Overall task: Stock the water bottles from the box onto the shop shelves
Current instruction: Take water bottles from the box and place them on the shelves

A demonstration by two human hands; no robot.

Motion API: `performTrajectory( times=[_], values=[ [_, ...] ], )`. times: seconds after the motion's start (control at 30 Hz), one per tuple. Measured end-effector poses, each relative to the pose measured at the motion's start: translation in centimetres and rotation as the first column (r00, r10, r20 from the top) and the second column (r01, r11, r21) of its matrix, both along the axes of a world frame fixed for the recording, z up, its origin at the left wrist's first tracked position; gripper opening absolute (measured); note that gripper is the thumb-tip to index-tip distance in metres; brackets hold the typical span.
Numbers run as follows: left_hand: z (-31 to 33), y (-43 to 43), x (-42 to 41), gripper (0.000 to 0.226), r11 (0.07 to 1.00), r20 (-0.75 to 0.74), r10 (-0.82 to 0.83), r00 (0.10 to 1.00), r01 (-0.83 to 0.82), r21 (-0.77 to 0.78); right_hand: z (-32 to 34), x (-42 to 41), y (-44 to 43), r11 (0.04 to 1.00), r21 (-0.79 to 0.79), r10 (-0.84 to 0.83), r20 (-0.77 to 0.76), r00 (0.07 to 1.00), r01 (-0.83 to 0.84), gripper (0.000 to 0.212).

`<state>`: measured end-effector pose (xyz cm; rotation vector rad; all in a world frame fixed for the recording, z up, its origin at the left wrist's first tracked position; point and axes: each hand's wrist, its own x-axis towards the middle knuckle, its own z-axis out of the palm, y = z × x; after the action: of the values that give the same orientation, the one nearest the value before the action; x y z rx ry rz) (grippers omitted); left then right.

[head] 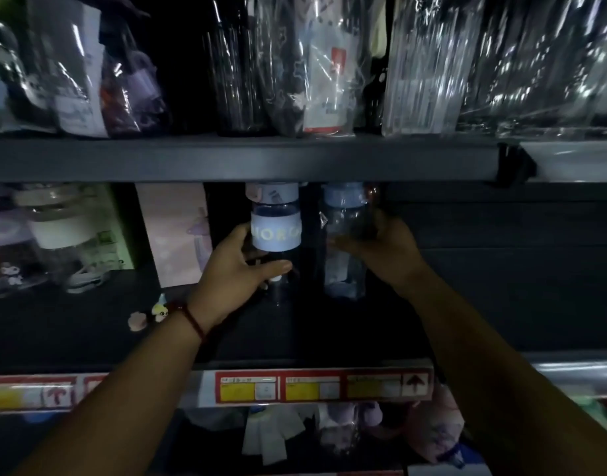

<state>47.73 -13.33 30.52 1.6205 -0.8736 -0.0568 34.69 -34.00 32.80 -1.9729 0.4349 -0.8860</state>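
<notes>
Water bottles, two in number, upright and side by side just above frame centre in the head view: a banded bottle (276, 235) with a pale blue sleeve and pale cap, and at its 3 o'clock, slightly apart, a plain bottle (345, 242) with a blue cap. Both are over the dark middle shelf (89, 324); the dim light does not show whether their bases rest on it. Their caps reach the front edge of the upper shelf (226, 159), which partly hides them. The left hand (233, 269) grips the banded bottle from its 8 o'clock side, thumb across the lower body below the sleeve; a red bracelet (192, 319) circles the wrist. The right hand (381, 249) holds the plain bottle from its 3 o'clock side, thumb in front and fingers curled behind. The hands are apart, one bottle each. At 9 o'clock of the banded bottle stands a pink box (178, 231), then a green box (116, 228) and a jar with a white band (58, 231). Small figurines (147, 316) lie at 7 o'clock of the left hand. A red and yellow price strip (322, 386) runs along the shelf front at 6 o'clock. Plastic-wrapped goods (432, 63) fill the upper shelf at 12 o'clock.
</notes>
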Motion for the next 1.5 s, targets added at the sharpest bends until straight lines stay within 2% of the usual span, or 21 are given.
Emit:
performTrajectory(
  times=[0.07, 0.13, 0.23, 0.3, 0.4, 0.47, 0.6, 0.97, 1.07, 1.2, 1.27, 1.37, 1.5],
  values=[
    [-0.8, -0.1, 0.4, 0.068, 1.000, 0.028, 0.012, 1.000, -0.012, -0.006, -0.9, 0.0, 0.0, 1.000, -0.018, -0.013, 0.014, 1.000, 0.013, 0.070],
    [-1.3, -0.2, 0.5, 0.071, 1.000, 0.041, 0.021, 0.999, -0.020, -0.012, -1.6, -0.1, -0.3, 1.000, -0.018, -0.002, 0.008, 1.000, 0.003, 0.056],
    [-1.4, -0.5, 0.6, 0.071, 0.999, -0.004, 0.000, 1.000, 0.000, -0.040, -2.4, -0.3, -0.4, 0.999, -0.037, 0.018, -0.094, 0.995, -0.021, 0.038],
    [-1.5, -0.7, 0.8, 0.070, 0.999, -0.007, 0.011, 1.000, -0.011, -0.036, -3.4, -0.3, -0.5, 0.999, -0.044, 0.019, -0.145, 0.989, -0.025, 0.040],
    [-1.7, -0.8, 0.9, 0.070, 0.999, 0.047, 0.048, 0.998, -0.048, -0.018, -4.5, 0.2, -0.9, 0.999, -0.030, -0.014, -0.141, 0.990, 0.010, 0.063],
    [-1.8, -0.9, 0.8, 0.071, 0.999, 0.070, 0.051, 0.996, -0.051, -0.006, -4.6, 0.4, -1.0, 0.999, -0.050, -0.023, -0.155, 0.988, 0.016, 0.070],
    [-1.8, -0.9, 1.1, 0.071, 0.999, 0.063, 0.049, 0.997, -0.049, -0.005, -4.3, 0.3, -0.7, 0.996, -0.085, -0.038, -0.177, 0.983, 0.023, 0.052],
    [-2.2, -1.1, 0.8, 0.064, 0.998, 0.117, 0.061, 0.991, -0.064, 0.019, -4.5, 0.5, -0.6, 0.995, -0.094, -0.049, -0.173, 0.984, 0.033, 0.061],
    [-2.0, -0.9, 0.8, 0.065, 0.983, 0.198, 0.120, 0.973, -0.145, 0.116, -4.1, -0.2, -0.2, 0.996, -0.084, -0.027, -0.226, 0.974, 0.008, 0.065],
    [-2.3, 0.9, 0.0, 0.027, 0.932, 0.361, 0.165, 0.918, -0.264, 0.247, -3.5, -1.9, 0.5, 0.991, -0.131, -0.048, -0.279, 0.959, 0.011, 0.077],
    [-2.6, 2.0, -1.8, 0.022, 0.911, 0.427, 0.195, 0.883, -0.325, 0.256, -3.0, -3.8, 1.3, 0.990, -0.123, -0.101, -0.256, 0.961, 0.071, 0.074],
    [-2.5, 3.3, -6.3, 0.038, 0.905, 0.444, 0.232, 0.865, -0.359, 0.226, -2.9, -7.6, 3.2, 0.983, -0.127, -0.154, -0.165, 0.974, 0.133, 0.065],
    [-2.5, 4.7, -14.5, 0.041, 0.966, 0.435, 0.110, 0.894, -0.199, 0.165, -4.0, -14.7, 6.1, 0.998, -0.060, -0.023, -0.002, 1.000, 0.023, 0.050]
  ],
)
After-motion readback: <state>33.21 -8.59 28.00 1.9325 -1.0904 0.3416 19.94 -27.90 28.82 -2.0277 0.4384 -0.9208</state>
